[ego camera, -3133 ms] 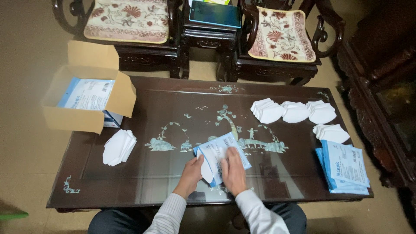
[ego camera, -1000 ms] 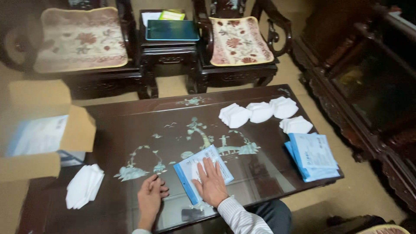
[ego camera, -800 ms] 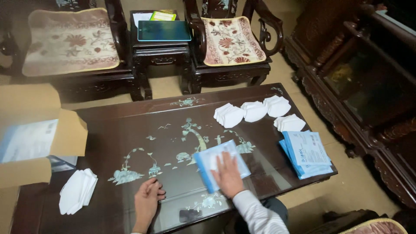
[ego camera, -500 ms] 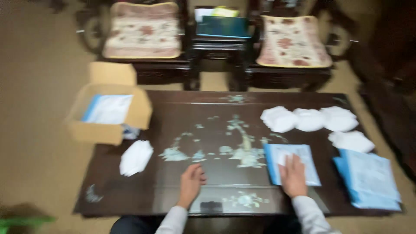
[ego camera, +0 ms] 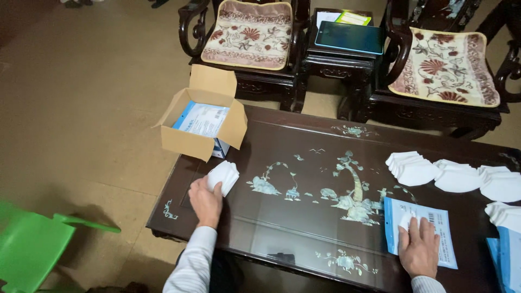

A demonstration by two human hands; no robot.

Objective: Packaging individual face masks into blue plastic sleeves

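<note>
Left hand (ego camera: 206, 199) lies on the small stack of white masks (ego camera: 223, 176) at the bench's (ego camera: 304, 217) left end, fingers curled loosely over it; whether it is gripping, I cannot tell. Right hand (ego camera: 419, 250) presses flat and open on the blue-and-white pouch (ego camera: 420, 220) near the front right edge. The pouch's long axis runs away from the person, its top pointing toward the chairs. The mask stack angles up and right, toward the open cardboard box (ego camera: 202, 122).
</note>
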